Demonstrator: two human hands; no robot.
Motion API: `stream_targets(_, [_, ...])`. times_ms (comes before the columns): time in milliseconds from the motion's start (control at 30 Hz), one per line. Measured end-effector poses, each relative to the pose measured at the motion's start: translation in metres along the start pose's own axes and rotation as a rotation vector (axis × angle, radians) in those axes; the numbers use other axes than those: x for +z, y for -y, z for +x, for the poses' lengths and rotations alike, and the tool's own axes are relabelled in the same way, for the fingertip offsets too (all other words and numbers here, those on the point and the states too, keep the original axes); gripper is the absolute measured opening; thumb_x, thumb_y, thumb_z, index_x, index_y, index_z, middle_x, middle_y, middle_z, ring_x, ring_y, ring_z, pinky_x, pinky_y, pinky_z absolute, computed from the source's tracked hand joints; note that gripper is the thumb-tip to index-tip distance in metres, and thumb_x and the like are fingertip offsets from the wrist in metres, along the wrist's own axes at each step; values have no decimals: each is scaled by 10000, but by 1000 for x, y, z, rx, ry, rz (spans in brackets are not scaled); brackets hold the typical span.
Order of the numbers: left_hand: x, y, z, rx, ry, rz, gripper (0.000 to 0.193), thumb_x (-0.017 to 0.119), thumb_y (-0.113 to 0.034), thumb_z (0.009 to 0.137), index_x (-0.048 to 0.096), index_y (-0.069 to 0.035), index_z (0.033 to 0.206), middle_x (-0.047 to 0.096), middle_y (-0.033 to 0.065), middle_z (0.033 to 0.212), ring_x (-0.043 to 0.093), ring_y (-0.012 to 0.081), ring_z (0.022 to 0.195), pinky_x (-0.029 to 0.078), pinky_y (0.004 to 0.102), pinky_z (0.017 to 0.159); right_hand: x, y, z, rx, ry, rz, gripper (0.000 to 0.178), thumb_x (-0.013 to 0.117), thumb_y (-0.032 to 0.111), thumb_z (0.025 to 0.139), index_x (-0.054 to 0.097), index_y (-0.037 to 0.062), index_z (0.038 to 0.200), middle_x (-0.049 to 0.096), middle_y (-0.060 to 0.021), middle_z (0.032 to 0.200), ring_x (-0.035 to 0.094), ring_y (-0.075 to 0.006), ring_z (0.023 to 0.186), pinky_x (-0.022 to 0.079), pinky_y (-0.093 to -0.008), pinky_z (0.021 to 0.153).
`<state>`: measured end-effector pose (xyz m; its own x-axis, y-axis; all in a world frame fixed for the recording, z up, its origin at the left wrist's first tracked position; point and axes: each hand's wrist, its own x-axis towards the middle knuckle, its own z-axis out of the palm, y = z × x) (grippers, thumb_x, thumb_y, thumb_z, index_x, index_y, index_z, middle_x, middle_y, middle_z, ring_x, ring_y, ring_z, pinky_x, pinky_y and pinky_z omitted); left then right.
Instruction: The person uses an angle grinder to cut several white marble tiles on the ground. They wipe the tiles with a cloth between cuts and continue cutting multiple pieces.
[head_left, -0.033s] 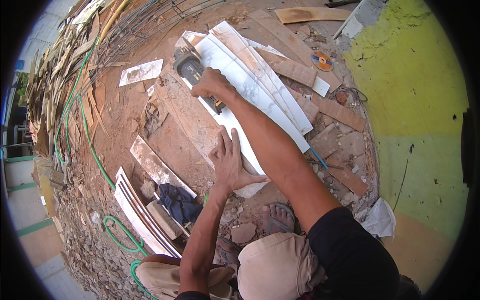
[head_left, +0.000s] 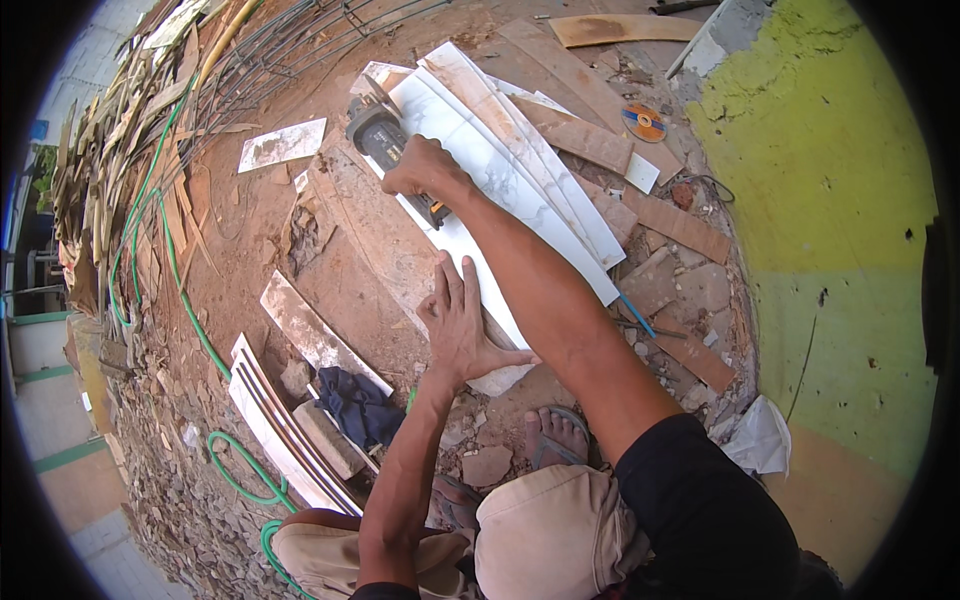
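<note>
My right hand [head_left: 428, 166] is closed around the body of a dark grey angle grinder [head_left: 374, 132]. The tool lies over the far left edge of a long white marbled tile [head_left: 440, 112], with its disc end pointing away from me. Fingers spread, my left hand [head_left: 455, 325] presses on the near end of the white tile strip, its thumb stretched out along the end. Under the tile is a rough, dusty slab [head_left: 385, 255]. More tile strips [head_left: 540, 150] are fanned out beneath and to the right.
Brown tile offcuts [head_left: 680, 225] and an orange-centred disc [head_left: 644, 123] lie at right beside a yellow-green wall [head_left: 820, 180]. Stacked tile strips [head_left: 285, 425] with a dark cloth [head_left: 360, 405] lie near left. A green hose [head_left: 185, 285] runs past scrap wood [head_left: 95, 170].
</note>
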<state>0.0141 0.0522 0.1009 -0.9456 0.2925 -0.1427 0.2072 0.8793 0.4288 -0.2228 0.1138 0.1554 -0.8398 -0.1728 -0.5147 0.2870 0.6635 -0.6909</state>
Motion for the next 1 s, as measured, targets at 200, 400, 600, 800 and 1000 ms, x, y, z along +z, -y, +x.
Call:
stream_targets(200, [-4, -1, 8, -3, 21, 64, 1733, 771, -924, 393, 49, 64, 1620, -2, 402, 1655, 61, 501, 1564, 206, 633, 1102, -4, -1, 5, -7, -9, 9, 633, 733, 185, 704, 638, -77, 1273, 643, -264, 1325, 664, -371, 1228, 560, -408, 1012])
stream_targets(400, [0, 0, 9, -6, 40, 108, 1764, 733, -968, 382, 40, 87, 1614, -7, 406, 1654, 62, 493, 1567, 192, 624, 1117, 7, -10, 18, -37, -114, -11, 582, 766, 222, 642, 710, -104, 1121, 722, -284, 1141, 743, -356, 1040, 597, -404, 871])
stream_targets(600, [0, -1, 9, 12, 3, 1, 1708, 837, -848, 414, 23, 28, 1633, -16, 403, 1654, 56, 532, 1555, 194, 685, 1092, 5, -10, 14, -34, -112, -5, 585, 769, 222, 640, 708, -94, 1128, 721, -279, 1148, 741, -350, 1049, 595, -398, 877])
stream_targets(800, [-1, -1, 8, 17, -1, 9, 1715, 839, -844, 409, 14, 28, 1634, -12, 405, 1653, 55, 531, 1555, 199, 678, 1090, -4, -4, 1, 6, -8, 2, 646, 726, 170, 703, 620, -90, 1285, 625, -268, 1347, 654, -373, 1244, 544, -411, 1034])
stream_targets(1000, [-1, 0, 8, 25, -12, -23, 1707, 843, -835, 417, 11, 24, 1635, -13, 405, 1652, 47, 534, 1554, 194, 681, 1089, -6, -5, -4, 0, 1, 16, 634, 717, 159, 698, 628, -92, 1273, 631, -272, 1342, 654, -376, 1245, 546, -412, 1029])
